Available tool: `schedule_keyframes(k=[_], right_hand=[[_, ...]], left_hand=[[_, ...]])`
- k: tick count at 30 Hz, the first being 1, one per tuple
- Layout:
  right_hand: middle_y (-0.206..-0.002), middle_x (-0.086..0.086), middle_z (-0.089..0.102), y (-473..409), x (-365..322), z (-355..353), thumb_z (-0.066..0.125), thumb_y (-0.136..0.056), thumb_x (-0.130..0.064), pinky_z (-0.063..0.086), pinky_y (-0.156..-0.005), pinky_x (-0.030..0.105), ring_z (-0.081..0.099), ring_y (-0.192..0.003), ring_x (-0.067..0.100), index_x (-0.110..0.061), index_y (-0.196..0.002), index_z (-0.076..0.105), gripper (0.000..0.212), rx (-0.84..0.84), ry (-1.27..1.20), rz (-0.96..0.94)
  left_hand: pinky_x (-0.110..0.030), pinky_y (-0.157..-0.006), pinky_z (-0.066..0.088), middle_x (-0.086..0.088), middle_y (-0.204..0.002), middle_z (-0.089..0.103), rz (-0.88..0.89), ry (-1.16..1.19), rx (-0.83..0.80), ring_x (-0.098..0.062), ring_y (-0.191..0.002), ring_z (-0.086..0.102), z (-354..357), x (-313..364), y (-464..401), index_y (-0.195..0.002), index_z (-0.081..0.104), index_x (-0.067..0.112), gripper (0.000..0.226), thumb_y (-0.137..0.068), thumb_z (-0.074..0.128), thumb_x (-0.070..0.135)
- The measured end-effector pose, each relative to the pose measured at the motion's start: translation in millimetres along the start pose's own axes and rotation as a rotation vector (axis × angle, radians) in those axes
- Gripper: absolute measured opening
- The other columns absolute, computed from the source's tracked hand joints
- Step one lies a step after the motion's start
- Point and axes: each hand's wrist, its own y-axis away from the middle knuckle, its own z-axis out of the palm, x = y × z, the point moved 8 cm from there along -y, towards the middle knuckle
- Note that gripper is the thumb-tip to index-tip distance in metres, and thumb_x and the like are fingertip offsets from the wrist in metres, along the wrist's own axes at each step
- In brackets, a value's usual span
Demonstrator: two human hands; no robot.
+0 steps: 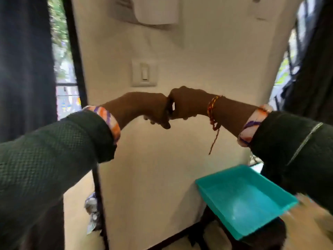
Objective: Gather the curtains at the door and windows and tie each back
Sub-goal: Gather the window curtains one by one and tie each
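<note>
A dark blue curtain (25,69) hangs along the left edge, beside a black-framed glass door (63,51). A second dark curtain (313,69) hangs at the right edge, next to a barred window (288,60). Between them is a cream wall. My left hand (149,107) and my right hand (187,103) are raised in front of that wall, both curled into fists with the knuckles touching. I see nothing held in either fist. Neither hand touches a curtain. Both arms wear dark green sleeves, and a red thread bracelet hangs from my right wrist.
A light switch (144,73) sits on the wall just above my hands, and a white box (156,9) is mounted higher up. A teal plastic tray (243,197) rests on dark furniture at lower right. Crumpled wrappers (91,210) lie on the floor by the door frame.
</note>
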Motion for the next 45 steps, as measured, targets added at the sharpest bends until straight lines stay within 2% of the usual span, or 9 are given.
schedule_keyframes(k=[3,6,9,13,17,26,34,39,45], right_hand=[[-0.057,-0.009,0.049,23.3,89.0,-20.1,0.064,-0.085,-0.028,0.041,-0.054,0.022,0.060,-0.058,0.013,-0.012,-0.112,0.059,0.032,0.045,0.108,0.109],[-0.058,-0.007,0.055,49.8,178.6,-36.1,0.064,-0.082,-0.030,0.050,-0.072,0.028,0.068,-0.081,0.020,-0.018,-0.108,0.062,0.028,0.057,0.178,0.223],[-0.070,-0.002,0.067,80.3,263.2,-53.7,0.066,-0.079,-0.031,0.056,-0.080,0.036,0.070,-0.073,0.019,-0.022,-0.100,0.064,0.023,0.067,0.200,0.322],[-0.061,-0.007,0.063,122.8,348.9,-81.5,0.064,-0.078,-0.031,0.053,-0.083,0.034,0.069,-0.070,0.019,-0.025,-0.090,0.064,0.014,0.124,0.262,0.428],[-0.076,0.001,0.072,149.3,411.0,-100.2,0.061,-0.080,-0.030,0.054,-0.082,0.041,0.067,-0.069,0.016,-0.025,-0.090,0.068,0.013,0.136,0.292,0.482],[-0.081,-0.001,0.071,158.6,503.7,-117.3,0.060,-0.086,-0.028,0.056,-0.081,0.044,0.068,-0.067,0.014,-0.020,-0.096,0.070,0.016,0.202,0.258,0.433],[-0.106,0.001,0.067,111.4,611.2,-138.0,0.053,-0.087,-0.032,0.052,-0.087,0.044,0.064,-0.097,0.025,-0.025,-0.104,0.068,0.024,0.273,0.424,0.321],[-0.105,0.000,0.066,86.0,692.4,-164.8,0.052,-0.090,-0.029,0.053,-0.086,0.040,0.063,-0.094,0.020,-0.020,-0.103,0.069,0.023,0.286,0.421,0.247],[-0.097,-0.005,0.064,70.1,789.5,-194.9,0.051,-0.092,-0.032,0.048,-0.075,0.024,0.060,-0.088,0.012,-0.021,-0.106,0.066,0.023,0.338,0.437,0.252]], left_hand=[[-0.039,-0.086,0.053,0.003,-0.067,0.060,0.134,0.045,0.062,-0.017,-0.074,0.062,-25.2,73.8,-50.7,-0.103,0.064,0.010,0.028,-0.083,0.064,0.030],[-0.035,-0.080,0.053,0.008,-0.061,0.057,0.248,0.089,0.122,-0.016,-0.074,0.061,-43.0,140.7,-94.0,-0.102,0.065,0.014,0.025,-0.084,0.062,0.032],[-0.033,-0.076,0.051,0.008,-0.062,0.058,0.317,0.133,0.158,-0.019,-0.080,0.064,-52.9,199.6,-133.0,-0.101,0.065,0.015,0.025,-0.085,0.061,0.034],[-0.030,-0.072,0.050,0.004,-0.065,0.063,0.359,0.148,0.168,-0.025,-0.087,0.066,-59.4,256.3,-176.2,-0.099,0.066,0.017,0.024,-0.084,0.061,0.035],[-0.028,-0.065,0.047,-0.003,-0.070,0.066,0.387,0.157,0.201,-0.029,-0.086,0.066,-76.6,291.7,-206.4,-0.093,0.067,0.016,0.020,-0.084,0.061,0.033],[-0.019,-0.057,0.042,-0.003,-0.078,0.069,0.430,0.120,0.360,-0.016,-0.072,0.062,-121.9,351.8,-268.4,-0.093,0.068,0.015,0.015,-0.085,0.061,0.026],[-0.015,-0.063,0.040,0.001,-0.092,0.068,0.406,0.084,0.579,-0.001,-0.065,0.052,-188.8,391.7,-370.9,-0.095,0.070,0.013,0.018,-0.083,0.064,0.026],[-0.026,-0.077,0.046,-0.001,-0.091,0.069,0.391,0.037,0.623,-0.015,-0.087,0.061,-240.2,440.2,-444.8,-0.093,0.071,0.012,0.017,-0.083,0.063,0.024],[-0.031,-0.081,0.050,-0.005,-0.096,0.071,0.379,-0.030,0.701,-0.019,-0.091,0.064,-283.1,493.4,-520.0,-0.091,0.070,0.011,0.018,-0.081,0.064,0.024]])
